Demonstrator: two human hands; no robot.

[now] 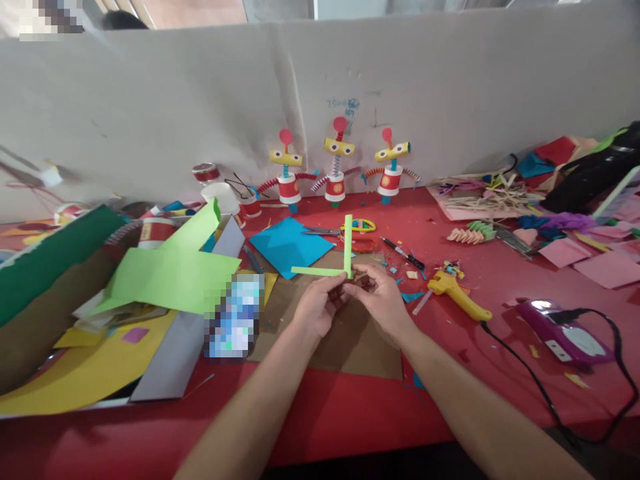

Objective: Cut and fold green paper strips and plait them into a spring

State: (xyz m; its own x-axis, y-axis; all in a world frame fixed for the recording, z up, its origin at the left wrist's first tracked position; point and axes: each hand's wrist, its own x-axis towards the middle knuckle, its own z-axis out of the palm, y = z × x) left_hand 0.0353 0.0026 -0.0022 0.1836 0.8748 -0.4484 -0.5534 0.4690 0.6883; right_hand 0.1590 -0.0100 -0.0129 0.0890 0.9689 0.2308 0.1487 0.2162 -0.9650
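Two light green paper strips (349, 241) meet at a right angle, one pointing away from me and the other to the left. My left hand (320, 301) pinches them near the corner where they cross. From the other side, the fingers of my right hand (376, 293) close on the same corner. Both hands hover over a brown cardboard sheet (370, 353). A blue paper sheet (290, 247) lies beyond the left strip. Behind the upright strip are yellow-handled scissors (361, 226).
Several paper-cup robot figures (335, 188) stand along the back wall. To the right lie a black pen (403, 253), a yellow glue gun (460, 297) with its cord, and a purple power strip (565, 333). At left, a box holds green paper (165, 277); a blurred phone (235, 317) lies beside it.
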